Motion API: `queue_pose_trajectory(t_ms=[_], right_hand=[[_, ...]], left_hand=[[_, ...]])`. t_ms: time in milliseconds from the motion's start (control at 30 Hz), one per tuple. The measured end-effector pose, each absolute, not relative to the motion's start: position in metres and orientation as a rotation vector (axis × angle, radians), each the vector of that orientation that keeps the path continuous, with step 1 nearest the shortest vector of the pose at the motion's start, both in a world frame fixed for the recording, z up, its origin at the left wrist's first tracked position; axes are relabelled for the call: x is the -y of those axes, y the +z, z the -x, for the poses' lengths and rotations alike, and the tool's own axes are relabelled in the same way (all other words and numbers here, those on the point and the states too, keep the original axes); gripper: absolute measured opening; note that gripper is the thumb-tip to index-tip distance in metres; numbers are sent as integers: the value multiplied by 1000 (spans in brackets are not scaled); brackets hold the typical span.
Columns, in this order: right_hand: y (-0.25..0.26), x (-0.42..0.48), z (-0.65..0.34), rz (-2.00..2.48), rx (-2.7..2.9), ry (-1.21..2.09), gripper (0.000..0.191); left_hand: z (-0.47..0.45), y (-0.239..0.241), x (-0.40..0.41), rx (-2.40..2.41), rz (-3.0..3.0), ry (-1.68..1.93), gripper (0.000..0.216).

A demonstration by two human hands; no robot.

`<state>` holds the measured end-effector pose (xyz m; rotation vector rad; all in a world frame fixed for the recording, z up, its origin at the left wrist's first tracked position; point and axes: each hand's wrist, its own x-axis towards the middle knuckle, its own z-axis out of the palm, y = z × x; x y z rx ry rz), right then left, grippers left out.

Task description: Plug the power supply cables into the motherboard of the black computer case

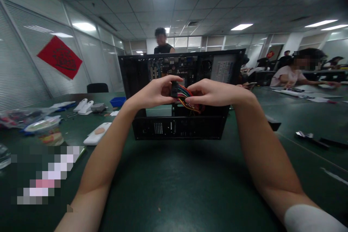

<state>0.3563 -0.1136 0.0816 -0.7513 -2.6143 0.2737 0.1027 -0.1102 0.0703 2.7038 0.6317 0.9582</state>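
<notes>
A black computer case [201, 128] stands in front of me on the dark green table, its side open towards me. Between the thumb and fingers of my left hand [154, 92] is a black power connector [174, 89]. Colourful cables [187, 96] run from that connector to the right. My right hand [213, 92] pinches the cable bundle close behind the connector. Behind my hands, the motherboard [174, 66] shows inside the case, with a labelled power supply [221, 69] at the upper right. The lower part of the bundle is partly hidden by my right hand.
On the left lie a white box [97, 134], a plastic cup [49, 132], a blue tray [117, 102] and plastic bags [24, 116]. Black metal strips [312, 140] lie at the right. A person [163, 45] is beyond the case; another person [289, 72] sits at the right.
</notes>
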Motion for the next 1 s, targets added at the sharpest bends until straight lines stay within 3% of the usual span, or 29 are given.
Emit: queue_pose_trajectory(t_ms=[167, 333, 633, 900, 1000], right_hand=[[78, 113, -337, 735, 2393, 550, 41], [74, 117, -321, 637, 2212, 735, 33], [73, 119, -323, 640, 2163, 750, 33], [72, 123, -316, 507, 2184, 637, 21], [71, 122, -316, 528, 2152, 492, 34]], left_hand=[[-101, 75, 120, -672, -2747, 1005, 63], [-95, 80, 121, -775, -2789, 1151, 55], [-95, 83, 134, -846, -3045, 1125, 59], [-98, 83, 135, -796, -3126, 1235, 51], [-100, 81, 134, -779, -3120, 1288, 48]])
